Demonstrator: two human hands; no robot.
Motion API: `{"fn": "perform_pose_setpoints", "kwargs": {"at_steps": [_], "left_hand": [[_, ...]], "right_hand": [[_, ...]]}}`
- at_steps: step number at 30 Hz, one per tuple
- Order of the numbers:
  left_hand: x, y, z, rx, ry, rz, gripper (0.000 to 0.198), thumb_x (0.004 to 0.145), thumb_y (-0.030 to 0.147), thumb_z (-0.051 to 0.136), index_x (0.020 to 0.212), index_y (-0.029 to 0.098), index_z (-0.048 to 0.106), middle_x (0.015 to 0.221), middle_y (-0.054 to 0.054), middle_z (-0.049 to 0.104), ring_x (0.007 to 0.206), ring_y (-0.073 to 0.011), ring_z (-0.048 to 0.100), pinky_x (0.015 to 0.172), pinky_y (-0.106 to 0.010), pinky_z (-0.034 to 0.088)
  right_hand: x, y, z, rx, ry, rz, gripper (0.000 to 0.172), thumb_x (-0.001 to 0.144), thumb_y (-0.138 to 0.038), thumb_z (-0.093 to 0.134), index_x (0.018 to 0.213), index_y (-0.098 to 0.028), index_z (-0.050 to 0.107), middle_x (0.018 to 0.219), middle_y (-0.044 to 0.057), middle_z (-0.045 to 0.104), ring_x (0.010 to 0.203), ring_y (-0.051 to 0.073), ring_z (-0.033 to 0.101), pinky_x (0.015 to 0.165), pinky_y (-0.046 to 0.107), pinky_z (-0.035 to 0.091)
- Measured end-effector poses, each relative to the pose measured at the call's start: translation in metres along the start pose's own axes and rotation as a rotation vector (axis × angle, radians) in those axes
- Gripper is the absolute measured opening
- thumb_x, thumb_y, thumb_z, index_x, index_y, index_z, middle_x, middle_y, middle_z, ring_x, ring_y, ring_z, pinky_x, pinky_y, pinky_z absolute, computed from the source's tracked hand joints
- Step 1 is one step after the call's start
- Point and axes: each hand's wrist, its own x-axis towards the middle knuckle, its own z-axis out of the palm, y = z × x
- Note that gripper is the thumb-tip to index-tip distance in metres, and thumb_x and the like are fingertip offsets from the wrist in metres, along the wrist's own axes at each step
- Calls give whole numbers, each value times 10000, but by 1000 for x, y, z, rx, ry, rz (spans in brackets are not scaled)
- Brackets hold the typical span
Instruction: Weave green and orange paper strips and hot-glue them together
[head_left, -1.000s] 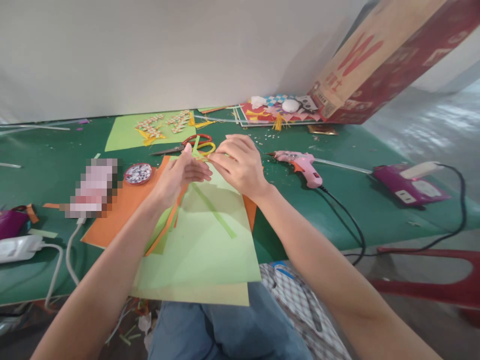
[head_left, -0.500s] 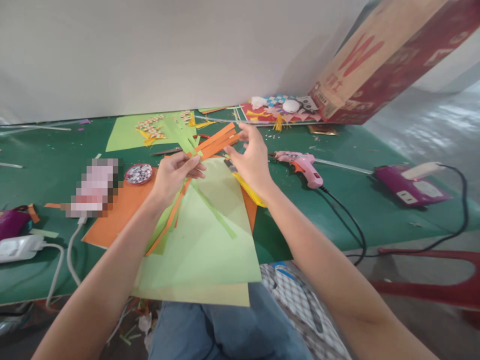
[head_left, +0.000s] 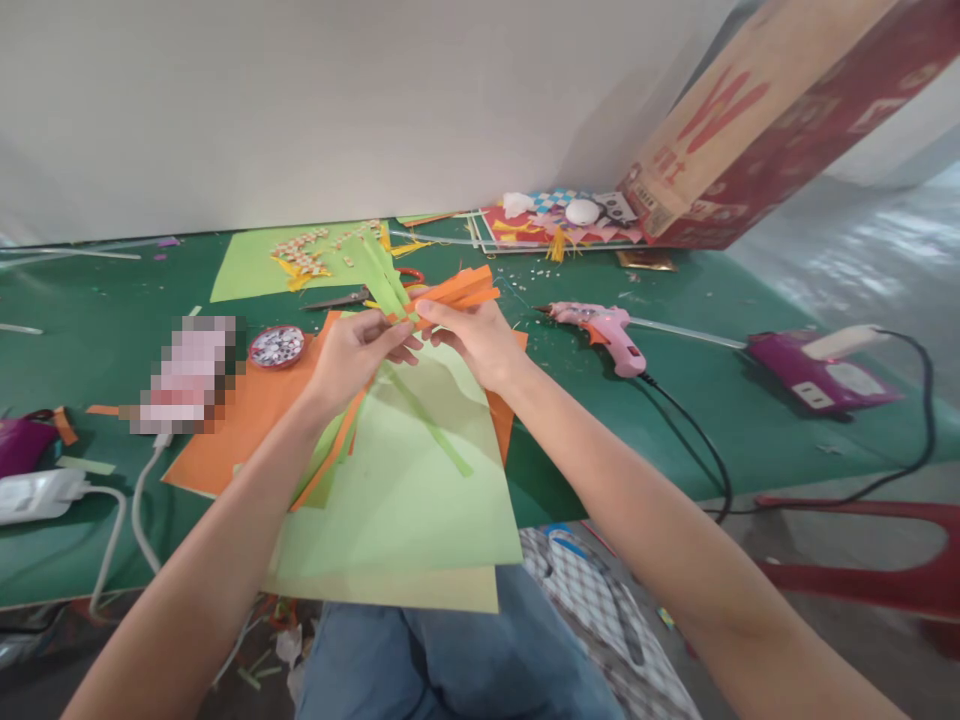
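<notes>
Both my hands meet above the light green paper sheets (head_left: 420,500), gripping a bundle of paper strips. My left hand (head_left: 360,352) pinches the strips where they cross. My right hand (head_left: 474,335) closes its thumb and fingers on the orange paper strips (head_left: 465,287), which fan out to the right. Green paper strips (head_left: 386,280) stick up between the hands, pointing away from me. Longer orange and green strip ends hang below my left hand over the sheets. My fingers hide the crossing itself.
A pink glue gun (head_left: 611,330) lies to the right, its cord trailing off the table. Scissors (head_left: 345,299) are beyond my left hand. A round tray of beads (head_left: 277,347) rests on orange paper (head_left: 217,440). A tall paper bag (head_left: 765,130) stands at the back right.
My right hand has moved left and down, closing on the orange strips near my left hand. The green strips now stand out more to the upper left.
</notes>
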Motion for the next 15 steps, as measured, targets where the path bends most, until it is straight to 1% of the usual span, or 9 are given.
{"fn": "perform_pose_setpoints", "kwargs": {"at_steps": [4,8,12,15], "left_hand": [[-1,-1,-1,-47,-53,4,383,676,509,752,652,149,622,712,-69,722,574,-166,678,605,-303,576],[0,0,-1,-88,-75,-8,363,690,479,755,700,146,611,707,-66,716,573,-163,676,608,-301,579],[0,-1,2,-143,3,23,361,679,389,784,811,173,527,631,-1,688,542,-152,673,579,-279,570],[2,-5,3,-172,76,83,404,671,343,790,807,200,438,586,44,664,515,-145,670,533,-246,549]], "right_hand": [[-2,-1,2,41,-42,-64,217,652,-324,762,822,-209,693,616,-52,560,480,54,441,491,246,354],[-3,-1,3,42,-64,-111,199,679,-296,736,844,-207,669,574,-68,532,458,49,445,471,237,337],[-1,-1,2,49,-49,-95,178,681,-280,722,823,-202,648,536,-71,528,450,59,464,469,236,351],[-1,-1,2,60,-45,-73,187,671,-286,726,810,-207,627,545,-76,535,449,59,473,477,235,368]]}}
